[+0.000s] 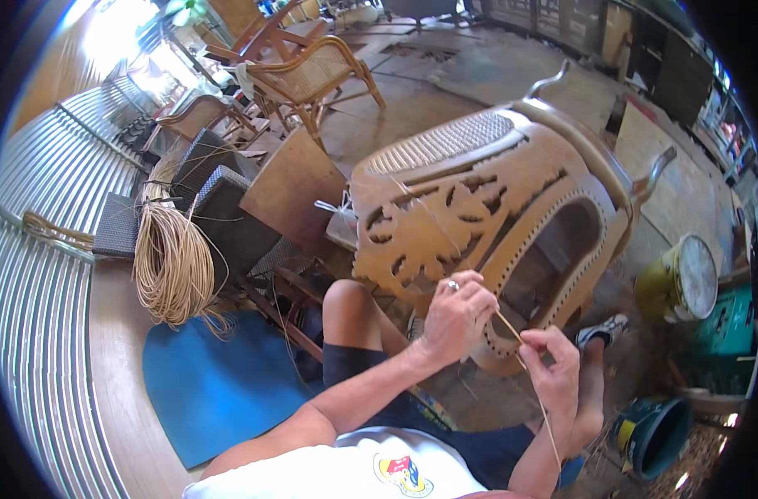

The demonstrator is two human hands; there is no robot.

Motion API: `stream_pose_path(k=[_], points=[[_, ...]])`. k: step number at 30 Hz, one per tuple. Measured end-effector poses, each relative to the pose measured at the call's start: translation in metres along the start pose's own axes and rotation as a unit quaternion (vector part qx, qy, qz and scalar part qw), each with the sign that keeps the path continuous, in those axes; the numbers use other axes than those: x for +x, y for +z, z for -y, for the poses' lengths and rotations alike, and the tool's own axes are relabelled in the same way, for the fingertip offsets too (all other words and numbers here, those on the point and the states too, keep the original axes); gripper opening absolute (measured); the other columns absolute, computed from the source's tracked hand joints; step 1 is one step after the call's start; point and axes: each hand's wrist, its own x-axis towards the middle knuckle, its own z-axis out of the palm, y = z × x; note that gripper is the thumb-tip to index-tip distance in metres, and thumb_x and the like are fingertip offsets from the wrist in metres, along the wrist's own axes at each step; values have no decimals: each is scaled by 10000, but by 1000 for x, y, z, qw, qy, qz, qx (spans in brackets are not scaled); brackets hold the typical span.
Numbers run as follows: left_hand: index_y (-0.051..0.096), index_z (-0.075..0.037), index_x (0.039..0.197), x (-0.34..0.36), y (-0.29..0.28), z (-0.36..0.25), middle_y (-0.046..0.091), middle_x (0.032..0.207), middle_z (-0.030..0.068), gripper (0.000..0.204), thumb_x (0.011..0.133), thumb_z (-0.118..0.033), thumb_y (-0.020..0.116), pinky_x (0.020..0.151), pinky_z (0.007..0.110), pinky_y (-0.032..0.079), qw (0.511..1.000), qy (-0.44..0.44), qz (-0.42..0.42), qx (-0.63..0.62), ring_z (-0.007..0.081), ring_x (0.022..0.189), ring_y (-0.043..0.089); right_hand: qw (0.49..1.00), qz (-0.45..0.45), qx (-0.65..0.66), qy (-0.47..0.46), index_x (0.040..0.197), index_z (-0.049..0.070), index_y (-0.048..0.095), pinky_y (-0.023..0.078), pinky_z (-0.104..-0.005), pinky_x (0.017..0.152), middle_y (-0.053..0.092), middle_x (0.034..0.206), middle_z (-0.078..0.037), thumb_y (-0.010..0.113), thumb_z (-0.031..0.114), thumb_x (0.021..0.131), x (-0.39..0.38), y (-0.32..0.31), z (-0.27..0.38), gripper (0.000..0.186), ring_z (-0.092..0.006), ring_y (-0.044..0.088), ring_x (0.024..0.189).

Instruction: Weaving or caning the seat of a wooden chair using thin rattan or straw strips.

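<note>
Both my hands pull on a thin cane strand, which runs as a short straight length between them. My left hand, with a ring on one finger, is closed around one part of it. My right hand pinches it between thumb and fingers, and the tail hangs down past my right wrist. Just beyond my hands a carved wooden chair frame lies tipped on its side. A row of small holes rims its open oval, and a woven cane panel fills another part.
To my left hangs a coil of cane by dark woven pieces and a curved wood panel. A blue mat lies beside me. On the right stand a yellow bucket, a dark bucket and a green crate. Rattan armchairs stand behind.
</note>
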Motion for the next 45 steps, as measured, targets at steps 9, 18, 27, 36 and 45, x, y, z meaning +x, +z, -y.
stream_pose_path(k=[9, 18, 27, 36, 45], points=[[691, -130, 1024, 1, -5, 0, 693, 959, 1, 214, 838, -174, 786, 922, 363, 443, 999, -39, 10, -34, 199, 1098, 632, 997, 5, -72, -1, 1047, 33, 743, 476, -284, 620, 622, 753, -84, 724, -75, 805, 11, 6, 7, 266, -177, 612, 669], [692, -128, 1014, 0, -8, 4, 691, 928, -24, 161, 870, -165, 752, 940, 339, 440, 998, -18, 27, -46, 181, 1110, 638, 996, 36, -68, 54, 993, 4, 727, 470, -275, 636, 625, 749, -81, 708, -117, 764, 8, 0, 9, 259, -161, 607, 686], [671, -120, 1024, 0, -7, 2, 636, 940, 1, 183, 852, -115, 734, 939, 337, 438, 998, -37, 44, -18, 184, 1136, 617, 995, 21, -81, 52, 1017, 8, 718, 447, -267, 629, 596, 765, -68, 684, -131, 769, 19, 8, 15, 286, -154, 575, 676], [644, -110, 1029, -1, -9, 3, 643, 966, -1, 204, 846, -116, 735, 951, 341, 438, 998, 1, 55, -28, 175, 1131, 615, 997, 27, -48, 60, 940, -5, 688, 422, -252, 625, 574, 754, -50, 653, -133, 777, 11, 5, 4, 210, -129, 549, 678], [659, -97, 1061, -3, -7, 3, 646, 967, 18, 238, 839, -103, 742, 949, 353, 442, 999, 10, 29, -33, 188, 1135, 615, 997, -2, -72, 32, 987, 9, 714, 443, -281, 608, 580, 736, -63, 679, -123, 762, 12, 9, 13, 263, -153, 561, 648]])
